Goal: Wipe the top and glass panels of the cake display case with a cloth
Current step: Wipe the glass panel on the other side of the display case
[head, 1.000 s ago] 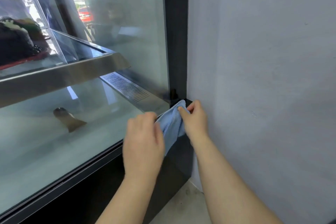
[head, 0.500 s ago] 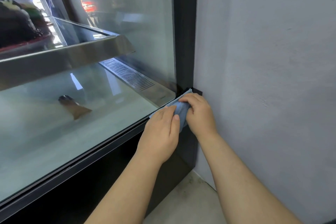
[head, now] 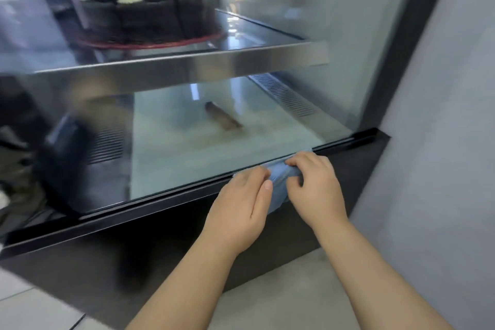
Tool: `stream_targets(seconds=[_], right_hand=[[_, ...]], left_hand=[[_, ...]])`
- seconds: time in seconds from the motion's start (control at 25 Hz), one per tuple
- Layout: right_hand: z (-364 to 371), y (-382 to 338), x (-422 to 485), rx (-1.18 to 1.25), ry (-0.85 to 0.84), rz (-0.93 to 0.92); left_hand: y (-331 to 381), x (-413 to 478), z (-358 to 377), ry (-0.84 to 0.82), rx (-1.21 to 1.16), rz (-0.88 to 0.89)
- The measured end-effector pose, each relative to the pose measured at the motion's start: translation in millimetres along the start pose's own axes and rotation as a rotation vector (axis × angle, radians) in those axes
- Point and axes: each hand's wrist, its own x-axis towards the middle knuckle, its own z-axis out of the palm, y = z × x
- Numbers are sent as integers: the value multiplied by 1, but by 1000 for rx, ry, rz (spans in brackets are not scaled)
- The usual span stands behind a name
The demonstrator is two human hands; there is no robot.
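Note:
The cake display case has a large front glass panel (head: 214, 120) set in a black frame (head: 359, 139). A light blue cloth (head: 278, 182) lies bunched on the bottom edge of the glass, partly hanging over the black base. My left hand (head: 241, 209) lies over the cloth's left part with fingers fairly straight, pressing it to the ledge. My right hand (head: 316, 190) has curled fingers that pinch the cloth's right part. Most of the cloth is hidden under both hands.
A dark cake on a red board (head: 144, 16) sits on the metal-edged glass shelf (head: 187, 64) inside. A brown scrap (head: 223, 118) lies on the case floor near a vent grille (head: 284, 94). A grey wall (head: 442, 142) stands close on the right. Tiled floor (head: 281, 289) lies below.
Both hands and the cloth have slid left along the bottom edge of the glass, away from the corner by the wall. My view has swung left and down.

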Motion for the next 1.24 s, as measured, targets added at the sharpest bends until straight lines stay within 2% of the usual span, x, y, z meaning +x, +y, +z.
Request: stream_targets(seconds=[0.32,0.68,0.92,1.08,1.24], right_hand=[[73,-128,-71,70,-38,-336],[119,-236,-129,76,-102,-434],[114,-231,-122,45,-94,-506],[110,-215,-115,98,-81,-463],[92,-173,-93,91,0,-399]], left_hand=[[-70,-115,-112,224,58,-150],[-113,-188,-186,274,200,-229],[-110,-182,-179,292,251,-257],[-100,-172,-176,330,96,-287],[-76,-134,-154,193,-64,-239]])
